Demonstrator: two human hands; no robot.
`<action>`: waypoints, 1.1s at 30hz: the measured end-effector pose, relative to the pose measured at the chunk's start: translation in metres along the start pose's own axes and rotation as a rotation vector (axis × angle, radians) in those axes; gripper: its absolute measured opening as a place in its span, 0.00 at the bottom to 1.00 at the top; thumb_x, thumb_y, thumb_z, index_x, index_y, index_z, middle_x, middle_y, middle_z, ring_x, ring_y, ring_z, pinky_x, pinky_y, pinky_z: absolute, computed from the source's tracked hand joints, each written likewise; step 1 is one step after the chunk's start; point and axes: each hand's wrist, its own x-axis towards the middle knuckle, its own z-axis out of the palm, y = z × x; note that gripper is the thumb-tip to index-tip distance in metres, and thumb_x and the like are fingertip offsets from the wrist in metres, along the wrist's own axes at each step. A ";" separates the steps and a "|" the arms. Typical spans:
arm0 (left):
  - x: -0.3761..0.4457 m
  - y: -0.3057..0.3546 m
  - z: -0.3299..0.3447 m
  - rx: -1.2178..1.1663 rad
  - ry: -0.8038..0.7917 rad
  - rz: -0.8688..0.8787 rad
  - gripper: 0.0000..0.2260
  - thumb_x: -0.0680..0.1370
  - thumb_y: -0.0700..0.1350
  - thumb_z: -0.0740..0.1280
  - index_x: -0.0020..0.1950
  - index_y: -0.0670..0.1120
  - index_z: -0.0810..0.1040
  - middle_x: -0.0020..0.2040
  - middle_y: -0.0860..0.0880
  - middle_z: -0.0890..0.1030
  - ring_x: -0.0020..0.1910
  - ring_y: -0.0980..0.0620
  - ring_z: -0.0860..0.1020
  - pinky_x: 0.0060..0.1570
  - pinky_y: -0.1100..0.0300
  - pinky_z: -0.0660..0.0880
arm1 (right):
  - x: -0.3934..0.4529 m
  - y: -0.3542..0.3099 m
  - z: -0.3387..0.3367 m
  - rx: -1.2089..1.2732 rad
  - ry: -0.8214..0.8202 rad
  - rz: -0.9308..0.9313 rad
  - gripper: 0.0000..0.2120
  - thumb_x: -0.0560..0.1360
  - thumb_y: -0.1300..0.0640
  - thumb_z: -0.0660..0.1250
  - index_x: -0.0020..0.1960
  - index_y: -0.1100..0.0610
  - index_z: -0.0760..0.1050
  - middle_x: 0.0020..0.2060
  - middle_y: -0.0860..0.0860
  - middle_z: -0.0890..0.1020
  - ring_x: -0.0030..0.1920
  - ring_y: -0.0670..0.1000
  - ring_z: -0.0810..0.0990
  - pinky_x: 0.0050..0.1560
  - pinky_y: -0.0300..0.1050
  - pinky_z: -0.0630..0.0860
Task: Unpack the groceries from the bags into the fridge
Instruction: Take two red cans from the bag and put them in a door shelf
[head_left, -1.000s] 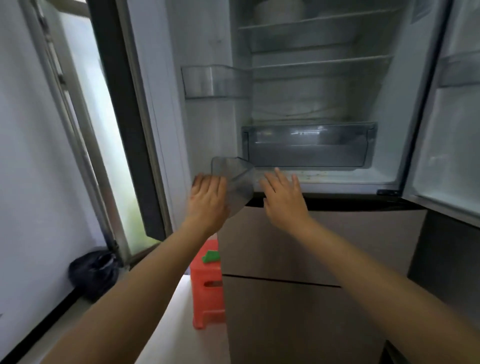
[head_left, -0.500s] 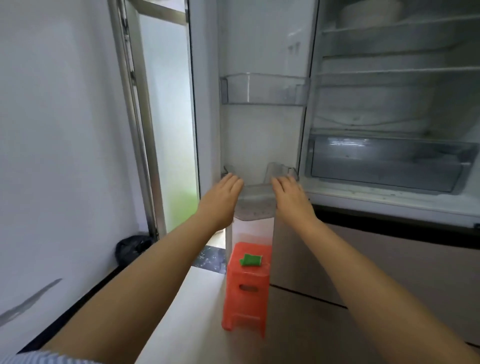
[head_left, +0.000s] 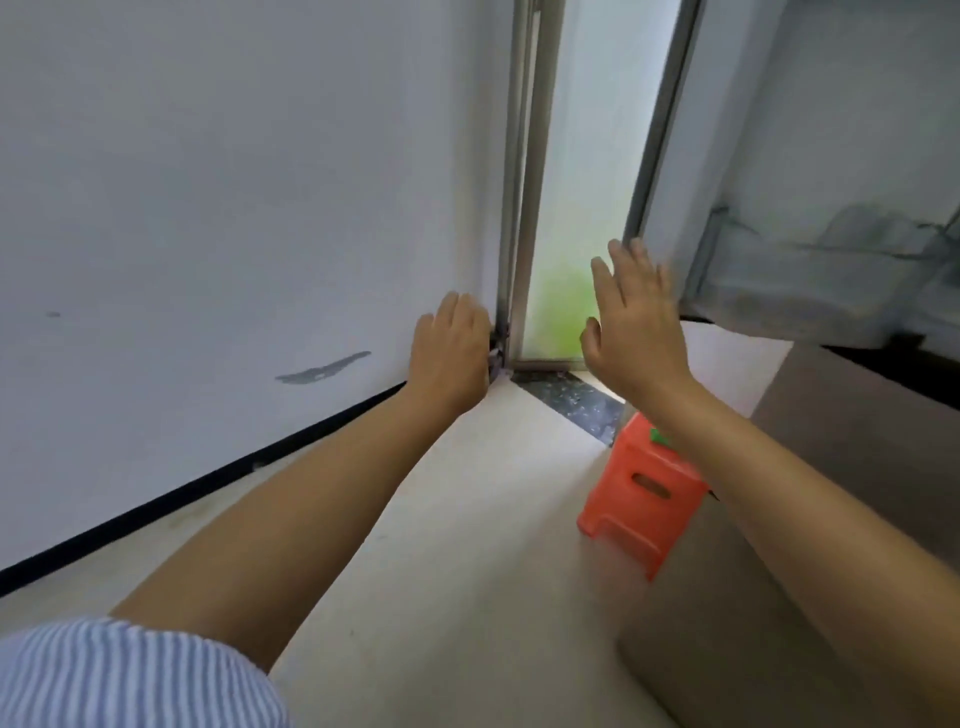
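left hand (head_left: 451, 349): out in front of me near the bottom corner of the door frame (head_left: 525, 208), fingers loosely curled, nothing in it

right hand (head_left: 635, 322): raised, fingers spread wide, empty, just left of the fridge door (head_left: 810, 171)

fridge door: swung open at the upper right, blurry clear bin (head_left: 821, 280) along its inside

groceries and bags: can't spot any from here tbh

stool (head_left: 641, 491): orange plastic one on the floor (head_left: 441, 545) under my right forearm, something small and green (head_left: 658, 436) on top

wall (head_left: 234, 182): white, grey scuff low down

sleeve (head_left: 130, 675): striped, bottom left corner
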 end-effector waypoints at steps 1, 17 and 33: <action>-0.016 -0.015 0.006 -0.002 -0.057 -0.058 0.19 0.60 0.39 0.74 0.49 0.38 0.77 0.49 0.40 0.80 0.49 0.42 0.80 0.38 0.58 0.76 | 0.001 -0.021 0.008 0.027 -0.047 -0.054 0.23 0.62 0.64 0.58 0.54 0.71 0.76 0.55 0.69 0.79 0.57 0.72 0.77 0.53 0.70 0.72; -0.325 -0.297 0.076 0.089 -0.540 -0.634 0.15 0.78 0.41 0.57 0.64 0.40 0.70 0.65 0.43 0.71 0.66 0.45 0.68 0.58 0.55 0.69 | -0.085 -0.397 0.087 0.415 -0.568 -0.362 0.18 0.76 0.61 0.58 0.65 0.63 0.71 0.67 0.58 0.71 0.72 0.57 0.63 0.71 0.51 0.58; -0.379 -0.459 0.192 -0.144 -0.871 -0.473 0.15 0.78 0.40 0.56 0.65 0.41 0.70 0.65 0.42 0.72 0.65 0.43 0.69 0.60 0.52 0.69 | -0.140 -0.553 0.191 0.410 -1.091 0.027 0.18 0.77 0.61 0.57 0.66 0.60 0.71 0.66 0.55 0.73 0.68 0.54 0.68 0.66 0.45 0.66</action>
